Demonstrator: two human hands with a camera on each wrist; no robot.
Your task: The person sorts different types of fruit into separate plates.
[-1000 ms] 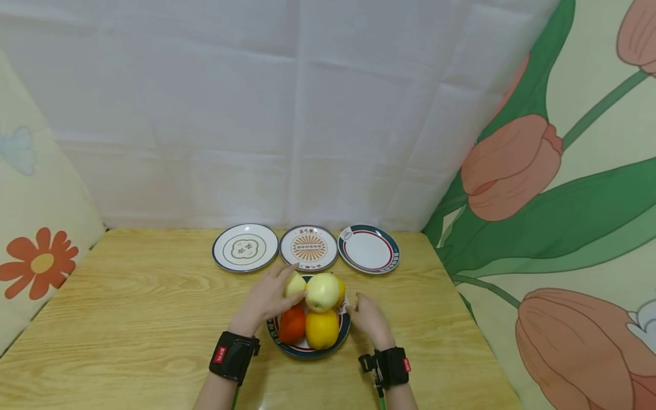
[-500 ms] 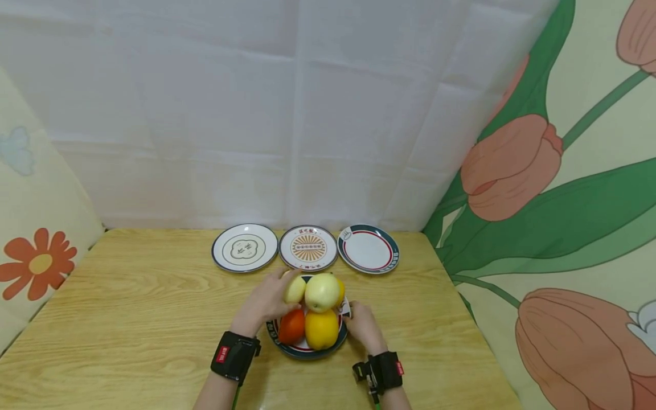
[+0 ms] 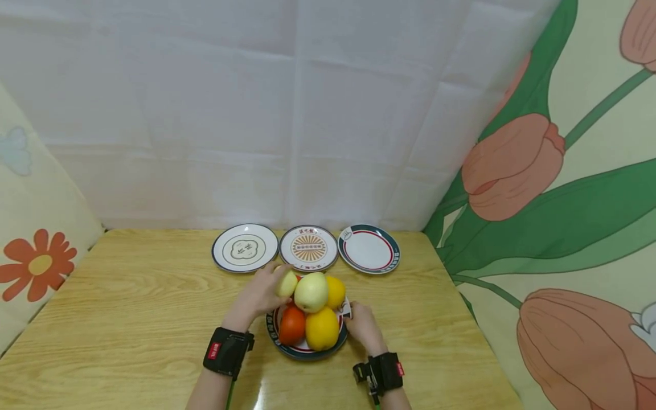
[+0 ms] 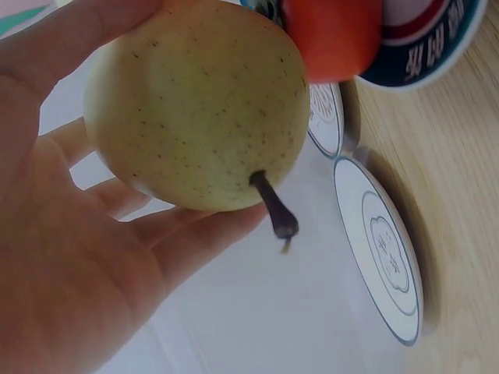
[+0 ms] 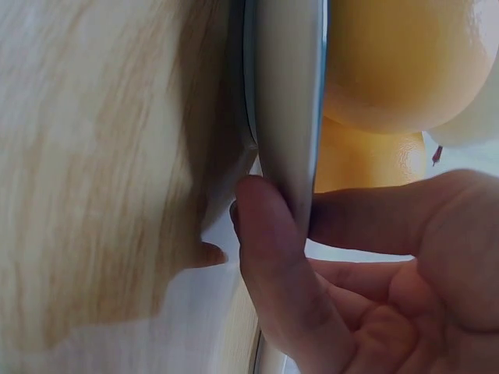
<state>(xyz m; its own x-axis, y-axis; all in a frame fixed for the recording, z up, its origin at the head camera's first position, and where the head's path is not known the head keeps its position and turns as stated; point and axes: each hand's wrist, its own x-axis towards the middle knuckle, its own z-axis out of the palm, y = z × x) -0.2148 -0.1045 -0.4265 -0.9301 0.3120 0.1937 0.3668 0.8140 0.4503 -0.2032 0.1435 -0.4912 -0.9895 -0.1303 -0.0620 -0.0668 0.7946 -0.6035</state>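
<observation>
My left hand [image 3: 256, 296] holds a pale yellow pear [image 4: 195, 109], speckled and with a dark stem, at the left side of a fruit plate [image 3: 303, 356]. My right hand [image 3: 365, 327] pinches this plate's right rim between thumb and finger, as the right wrist view shows. On the plate a second pale pear [image 3: 311, 292] rests above the other fruit. Two yellow-orange round fruits [image 3: 322, 329] sit to the right and front, and a red-orange fruit [image 3: 292, 324] sits at front left. Another bit of red shows behind the pears, mostly hidden.
Three plates stand in a row at the back of the wooden table [image 3: 143, 319]: a blue-rimmed white plate [image 3: 225, 249], a plate with a sunburst pattern [image 3: 309, 233] and a dark green-rimmed plate [image 3: 366, 253]. A white cloth [image 3: 230, 114] hangs behind them.
My left hand has closed round the pear and moved left with it. The second pear has shifted left. My right hand has come in from the right and gripped the fruit plate's rim.
</observation>
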